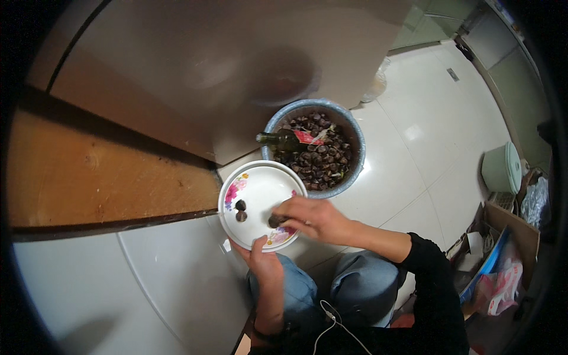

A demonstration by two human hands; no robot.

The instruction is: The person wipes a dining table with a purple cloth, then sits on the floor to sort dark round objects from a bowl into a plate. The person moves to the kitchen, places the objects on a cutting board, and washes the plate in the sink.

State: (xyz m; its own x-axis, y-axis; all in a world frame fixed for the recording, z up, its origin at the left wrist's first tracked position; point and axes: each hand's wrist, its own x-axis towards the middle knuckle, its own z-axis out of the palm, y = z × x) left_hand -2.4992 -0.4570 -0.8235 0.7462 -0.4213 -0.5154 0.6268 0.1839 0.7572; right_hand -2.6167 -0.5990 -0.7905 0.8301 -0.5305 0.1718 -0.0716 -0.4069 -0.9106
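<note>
My left hand (265,262) grips the near rim of a white plate (262,183) with a floral pattern, its thumb on top. Two small dark round pieces (240,211), perhaps snails, lie on the plate's left side. My right hand (316,218) is over the plate's right side, its fingers closed on a dark brownish piece (276,220). Just beyond the plate stands a grey-blue basin (360,147) holding many dark round pieces (325,157). A green glass bottle (279,139) with a red label lies on them, its neck towards the left rim.
A glossy brown cabinet panel (177,80) stands behind the basin, and a wooden board (102,177) is at the left. White tiles (399,177) cover the floor. At the right are a pale green lidded bin (501,167) and an open cardboard box (510,235) with plastic bags.
</note>
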